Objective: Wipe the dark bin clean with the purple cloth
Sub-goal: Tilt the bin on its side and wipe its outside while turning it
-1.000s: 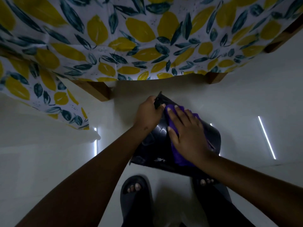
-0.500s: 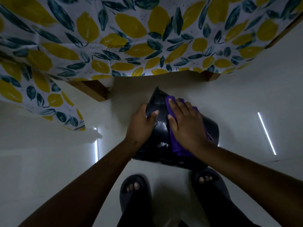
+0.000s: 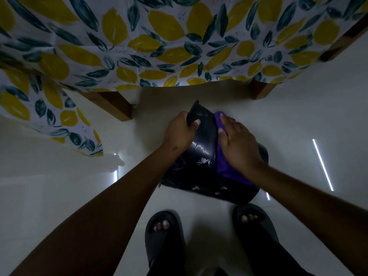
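The dark bin point(image 3: 203, 156) is glossy black with pale leaf prints and lies tipped on its side on the white floor in front of my feet. My left hand point(image 3: 179, 132) grips its far rim, thumb over the edge. My right hand point(image 3: 239, 146) presses the purple cloth point(image 3: 225, 166) flat against the bin's upper right side. The cloth shows beyond my fingertips and below my wrist; the rest is hidden under my palm.
A table draped in a lemon-and-leaf cloth point(image 3: 159, 46) overhangs just beyond the bin, with wooden legs at left point(image 3: 113, 106) and right point(image 3: 258, 90). My feet in dark slides point(image 3: 163, 236) stand close behind the bin. Bright light strips reflect on the glossy floor point(image 3: 322, 164).
My right hand has slid the purple cloth from the bin's top face over to its right side. My left hand has moved up to the far rim.
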The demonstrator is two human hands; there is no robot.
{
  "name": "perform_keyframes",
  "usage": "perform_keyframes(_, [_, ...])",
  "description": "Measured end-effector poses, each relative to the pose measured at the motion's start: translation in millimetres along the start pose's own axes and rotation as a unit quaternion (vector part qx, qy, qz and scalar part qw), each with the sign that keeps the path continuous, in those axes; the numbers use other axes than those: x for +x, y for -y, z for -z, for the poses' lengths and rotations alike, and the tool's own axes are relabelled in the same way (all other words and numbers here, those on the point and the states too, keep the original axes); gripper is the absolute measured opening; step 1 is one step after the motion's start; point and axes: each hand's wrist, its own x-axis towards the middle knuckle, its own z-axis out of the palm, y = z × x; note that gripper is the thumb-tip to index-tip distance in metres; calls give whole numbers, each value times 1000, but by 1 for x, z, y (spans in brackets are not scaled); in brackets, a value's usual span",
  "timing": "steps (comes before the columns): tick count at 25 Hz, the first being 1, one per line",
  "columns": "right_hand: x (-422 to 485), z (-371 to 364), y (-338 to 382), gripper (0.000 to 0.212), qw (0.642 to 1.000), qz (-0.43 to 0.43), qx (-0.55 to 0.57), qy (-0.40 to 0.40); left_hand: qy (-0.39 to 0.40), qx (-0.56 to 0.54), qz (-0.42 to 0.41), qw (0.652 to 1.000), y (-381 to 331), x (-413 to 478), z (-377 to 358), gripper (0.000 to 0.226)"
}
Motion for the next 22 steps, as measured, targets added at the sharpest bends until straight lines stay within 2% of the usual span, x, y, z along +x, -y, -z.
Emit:
perform_keyframes(3, [-56, -14, 22, 62, 991, 81, -108, -16, -2, 20, 20, 1000, -7, 8, -3, 29])
perform_keyframes(6, [-52, -17, 24, 60, 983, 143, -110, -17, 22, 3, 13, 1000, -3, 3, -4, 31])
perform_keyframes(8, [-22, -13, 20, 56, 987, 138, -82, -23, 22, -24, 4, 999, 2, 0, -3, 31])
perform_keyframes(10, [6, -7, 13, 55, 997, 71, -14, -37, 16, -33, 10, 999, 3, 2, -2, 29])
perform_keyframes(12, [5, -7, 11, 56, 999, 34, -3, -37, 11, -23, 18, 1000, 0, 6, -1, 29])
perform_keyframes(16, [-59, -15, 19, 58, 984, 146, -101, -26, 25, 10, 36, 999, -4, 16, -2, 30])
perform_keyframes(18, [-57, -14, 13, 57, 978, 180, -100, -30, 36, -30, 40, 998, -6, 13, 1, 33])
perform_keyframes(20, [-25, -5, 7, 53, 982, 167, -73, -51, 46, -119, 34, 991, 2, -3, 4, 36])
perform_keyframes(22, [3, 2, 2, 51, 988, 136, -26, -69, 30, -106, -4, 994, 14, -31, 5, 33])
